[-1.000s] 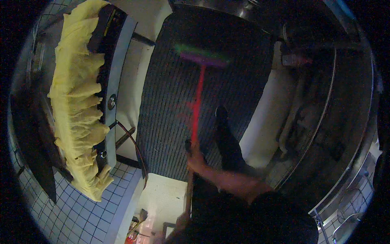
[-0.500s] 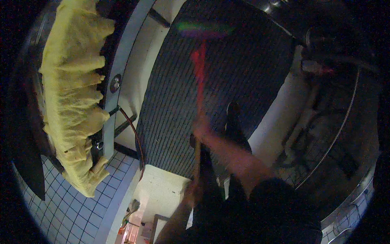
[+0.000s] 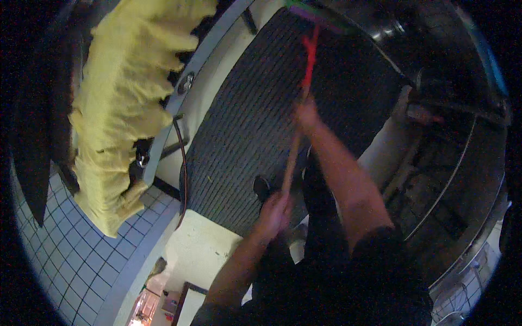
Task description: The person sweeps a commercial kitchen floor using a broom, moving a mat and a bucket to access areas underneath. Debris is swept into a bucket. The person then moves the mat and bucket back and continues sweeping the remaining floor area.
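Observation:
Both of my hands are wrapped around the wooden handle of a broom (image 3: pixel 292 163). My right hand (image 3: pixel 306 115) grips it higher up, just below the red part near the head. Lower down, close to my body, my left hand (image 3: pixel 276 213) is closed on the same handle. The green and purple broom head (image 3: pixel 315 16) lies at the far edge of a dark ribbed floor mat (image 3: pixel 244 125). Its bristles are dim and partly cut by the dark there.
On the left, a yellow cloth (image 3: pixel 122 108) drapes beside a metal rail (image 3: pixel 187 81) with a thin hose (image 3: pixel 182 157) hanging down. White tiles (image 3: pixel 81 244) cover the lower left. Dark equipment and a pale cable (image 3: pixel 454 174) lie at the right. My shoe (image 3: pixel 261 187) stands on the mat.
The broom head has moved away from me and to the right. Both hands have gone forward with the handle, and the whole view has turned somewhat.

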{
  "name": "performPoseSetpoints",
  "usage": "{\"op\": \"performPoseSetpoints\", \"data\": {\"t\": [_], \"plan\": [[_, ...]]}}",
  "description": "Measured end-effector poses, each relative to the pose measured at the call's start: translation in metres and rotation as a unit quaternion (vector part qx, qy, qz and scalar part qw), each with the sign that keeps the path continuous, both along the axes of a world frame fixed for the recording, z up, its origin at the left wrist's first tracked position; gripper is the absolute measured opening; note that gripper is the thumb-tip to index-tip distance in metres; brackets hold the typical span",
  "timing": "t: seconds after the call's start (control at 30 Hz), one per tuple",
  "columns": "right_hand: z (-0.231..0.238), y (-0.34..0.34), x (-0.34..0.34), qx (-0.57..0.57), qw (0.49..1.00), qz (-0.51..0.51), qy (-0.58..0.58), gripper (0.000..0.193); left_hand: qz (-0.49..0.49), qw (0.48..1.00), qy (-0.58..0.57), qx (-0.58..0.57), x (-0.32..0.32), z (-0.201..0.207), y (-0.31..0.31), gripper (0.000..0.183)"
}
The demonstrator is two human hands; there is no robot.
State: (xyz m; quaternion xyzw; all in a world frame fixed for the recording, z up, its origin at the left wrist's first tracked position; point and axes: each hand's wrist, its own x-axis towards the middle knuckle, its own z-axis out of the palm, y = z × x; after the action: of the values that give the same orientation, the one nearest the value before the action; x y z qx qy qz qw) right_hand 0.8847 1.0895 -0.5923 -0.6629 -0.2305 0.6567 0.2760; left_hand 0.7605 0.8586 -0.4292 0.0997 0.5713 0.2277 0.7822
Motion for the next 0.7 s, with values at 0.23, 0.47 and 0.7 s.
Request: {"op": "performPoseSetpoints", "data": {"t": [0.23,0.47,0.7], "plan": [[-0.033,-0.124,-0.091,0.148,0.953,0.158,-0.214,0.061,0.003,0.975,0.099,-0.198,-0.050,0.015,-0.077,0.025],[0.172,-0.440,-0.179,-0.247,0.951,0.161,0.091,0.051,-0.471,0.797,0.265,-0.269,-0.090,0.239,-0.311,0.022],[0.098,-0.280,-0.087,-0.152,0.986,0.052,0.049,0.027,-0.292,0.944,0.125,-0.094,-0.101,0.158,-0.241,0.014]]}}
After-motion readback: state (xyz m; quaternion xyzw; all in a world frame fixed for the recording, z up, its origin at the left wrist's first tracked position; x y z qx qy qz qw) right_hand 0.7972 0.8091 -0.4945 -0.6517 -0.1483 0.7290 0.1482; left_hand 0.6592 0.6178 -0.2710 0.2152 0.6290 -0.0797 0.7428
